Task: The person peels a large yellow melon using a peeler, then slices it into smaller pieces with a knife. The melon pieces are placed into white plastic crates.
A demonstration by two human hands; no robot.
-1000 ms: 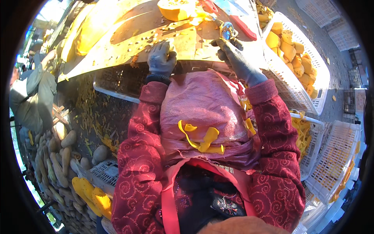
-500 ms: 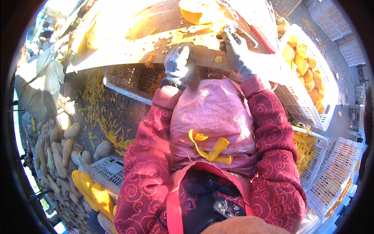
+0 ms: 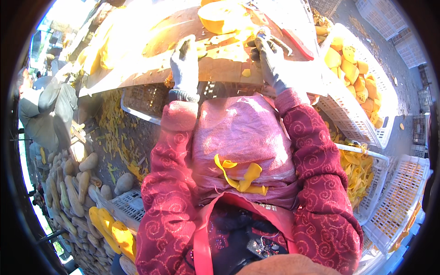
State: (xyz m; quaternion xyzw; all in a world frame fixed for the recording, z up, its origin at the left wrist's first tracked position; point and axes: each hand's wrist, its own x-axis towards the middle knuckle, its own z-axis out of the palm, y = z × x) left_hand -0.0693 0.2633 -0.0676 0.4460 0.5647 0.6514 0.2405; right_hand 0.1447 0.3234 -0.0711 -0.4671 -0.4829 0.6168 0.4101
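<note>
My left hand (image 3: 184, 66), in a pale glove, reaches over the near edge of the wooden board (image 3: 220, 68), its fingers stretched forward and nothing visible in them. My right hand (image 3: 269, 57), also gloved, is closed round a curved metal tool (image 3: 282, 45), its exact kind unclear in the glare. Just ahead of the hands lies a cut orange pumpkin piece (image 3: 220, 18). Pumpkin scraps and strips (image 3: 224, 37) are scattered on the board between the two hands. To the right of the tool rests a red-handled implement (image 3: 298, 43), partly washed out by sunlight.
On the right stands a white crate (image 3: 353, 121) of peeled pumpkin chunks (image 3: 350, 71), with a crate of yellow peels (image 3: 355, 172) nearer me. Whole squashes (image 3: 73, 192) are heaped at left. Peels lie on my pink apron (image 3: 247, 133). Another person (image 3: 55, 105) sits at far left.
My left hand has moved left and forward, onto the board. My right hand keeps its hold on the metal tool. The whole view has shifted slightly.
</note>
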